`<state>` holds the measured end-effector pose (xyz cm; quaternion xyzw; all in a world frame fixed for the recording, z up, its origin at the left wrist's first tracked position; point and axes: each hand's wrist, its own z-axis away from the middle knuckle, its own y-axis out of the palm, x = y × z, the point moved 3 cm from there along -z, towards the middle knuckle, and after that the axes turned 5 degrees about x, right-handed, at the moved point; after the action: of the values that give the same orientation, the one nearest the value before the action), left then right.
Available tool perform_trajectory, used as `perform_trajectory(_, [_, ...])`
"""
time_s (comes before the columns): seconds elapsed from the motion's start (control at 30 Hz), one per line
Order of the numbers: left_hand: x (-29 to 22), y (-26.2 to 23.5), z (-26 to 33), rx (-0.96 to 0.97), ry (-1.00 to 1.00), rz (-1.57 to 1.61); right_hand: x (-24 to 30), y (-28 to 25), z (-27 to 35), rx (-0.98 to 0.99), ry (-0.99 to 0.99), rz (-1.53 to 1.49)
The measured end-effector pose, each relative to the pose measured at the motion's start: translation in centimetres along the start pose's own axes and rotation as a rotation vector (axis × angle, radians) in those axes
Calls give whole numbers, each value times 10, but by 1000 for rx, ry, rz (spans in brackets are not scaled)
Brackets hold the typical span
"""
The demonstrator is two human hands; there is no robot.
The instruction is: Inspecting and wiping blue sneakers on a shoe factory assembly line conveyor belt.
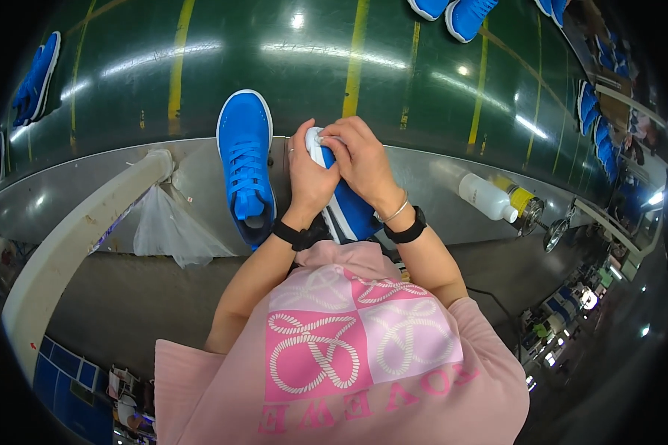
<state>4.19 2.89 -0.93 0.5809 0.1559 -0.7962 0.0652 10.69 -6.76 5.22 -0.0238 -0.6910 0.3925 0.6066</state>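
A blue sneaker (355, 211) with a white sole lies tilted on its side in front of me, its toe pointing away. My left hand (310, 178) is closed round its front part, thumb along the side. At the white toe edge, my right hand (360, 165) has its thumb and fingers pinched together; whatever small thing is between them, if anything, is hidden. Just left of my hands, a second blue sneaker (246, 148) stands upright on its sole, laced, toe pointing away and heel near me. Part of the held sneaker is covered by my hands and wrists.
Beyond the metal ledge (438, 167) runs a green conveyor belt (304, 81) with yellow lines, carrying more blue sneakers (467, 18). A white bottle (486, 196) lies at right beside a yellow-banded container (523, 204). A pale post (89, 237) and plastic bag (174, 222) are at left.
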Motion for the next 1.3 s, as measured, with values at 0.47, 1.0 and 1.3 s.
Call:
perform_trajectory(0.47, [-1,2,0,-3,3,-22,5,0,4,-20,-42,107])
perform_trajectory(1.0, [0,5,-2,-11,2,-55,-7,1,-5,-46,134,55])
perform_trajectory(1.3, [-2,3,1,15,-12,-28,-29,5,-10,-67,293,-115])
